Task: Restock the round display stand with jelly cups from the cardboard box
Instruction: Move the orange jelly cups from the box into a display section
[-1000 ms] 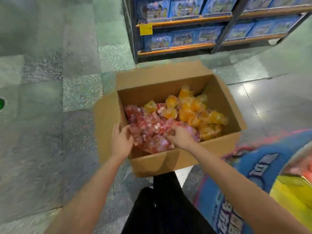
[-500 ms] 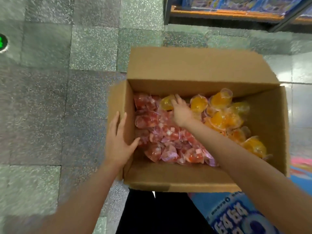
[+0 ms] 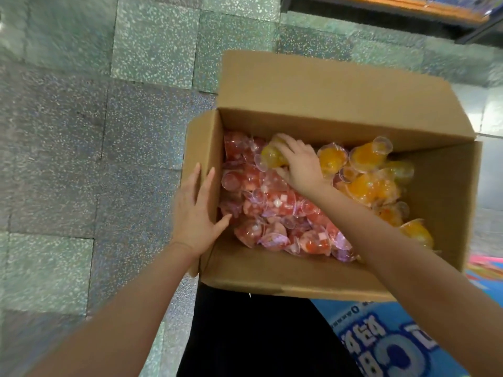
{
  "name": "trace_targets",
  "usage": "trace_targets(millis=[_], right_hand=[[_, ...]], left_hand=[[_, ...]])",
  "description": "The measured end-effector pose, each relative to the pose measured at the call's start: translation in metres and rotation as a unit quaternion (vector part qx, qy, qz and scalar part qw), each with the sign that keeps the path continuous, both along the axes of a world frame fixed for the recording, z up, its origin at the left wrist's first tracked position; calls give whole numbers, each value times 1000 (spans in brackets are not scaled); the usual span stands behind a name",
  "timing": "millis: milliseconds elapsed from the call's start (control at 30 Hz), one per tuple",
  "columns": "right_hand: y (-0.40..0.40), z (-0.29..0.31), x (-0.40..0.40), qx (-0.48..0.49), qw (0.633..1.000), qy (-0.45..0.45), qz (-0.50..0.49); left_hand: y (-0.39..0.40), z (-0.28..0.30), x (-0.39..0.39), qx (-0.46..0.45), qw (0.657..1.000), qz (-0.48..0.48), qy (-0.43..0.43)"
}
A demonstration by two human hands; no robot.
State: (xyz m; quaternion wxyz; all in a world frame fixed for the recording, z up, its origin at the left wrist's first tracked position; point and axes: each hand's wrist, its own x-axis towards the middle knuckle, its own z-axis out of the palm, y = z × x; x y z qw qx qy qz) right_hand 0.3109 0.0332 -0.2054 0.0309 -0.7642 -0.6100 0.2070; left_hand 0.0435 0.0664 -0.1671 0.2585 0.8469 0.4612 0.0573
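Observation:
An open cardboard box sits on the floor in front of me, full of clear jelly cups: red ones on the left, orange ones on the right. My right hand reaches into the box and curls its fingers round a yellow jelly cup near the far wall. My left hand lies flat with straight fingers on the box's left wall, thumb inside the rim.
Speckled green-grey floor tiles spread to the left. A blue printed part of the display stand shows at the lower right. The foot of a shelf unit runs along the top right. My dark trousers are below the box.
The view has tilted down onto the box. My right hand moved from the red cups at the near side to the far side and closed on a yellow cup. My left hand flattened on the left wall.

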Motion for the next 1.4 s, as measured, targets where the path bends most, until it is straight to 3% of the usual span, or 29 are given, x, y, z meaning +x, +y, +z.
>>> trace_targets(millis=[100,233,367,500,633,667,700,767,833,900,1000,1167,1400], right_hand=[[-22,28,-28,45,985,125,-114],[-43,61,-62,-125,864,350,-340],[-52,77,-83,-212,778,461,-370],[-59,79,-94,-228,817,410,-335],[-78,90,-74,-313,715,514,-357],[-82,90,-65,-318,716,510,-355],[-85,91,-55,-309,746,473,-351],[-93,81,-28,-245,844,291,-377],[-99,73,-2,-189,881,124,-415],[-100,66,22,-207,877,57,-429],[-101,46,42,-252,872,32,-418],[-104,26,42,-199,879,-30,-432],[-118,23,34,-100,868,-9,-486]], left_hand=[[1,1,3,41,997,-62,20],[-3,10,9,88,980,-176,26],[-3,22,15,65,971,-232,-5],[-8,24,10,29,958,-284,-12],[-17,29,13,-27,972,-232,-30],[-18,31,14,-38,976,-212,-35],[-18,32,13,-42,978,-200,-40],[-18,29,10,-28,978,-202,-35],[-19,23,8,-11,976,-216,-11],[-20,21,10,1,975,-223,14],[-21,19,12,20,973,-229,38],[-21,17,12,42,971,-229,53],[-21,18,10,36,969,-236,67]])
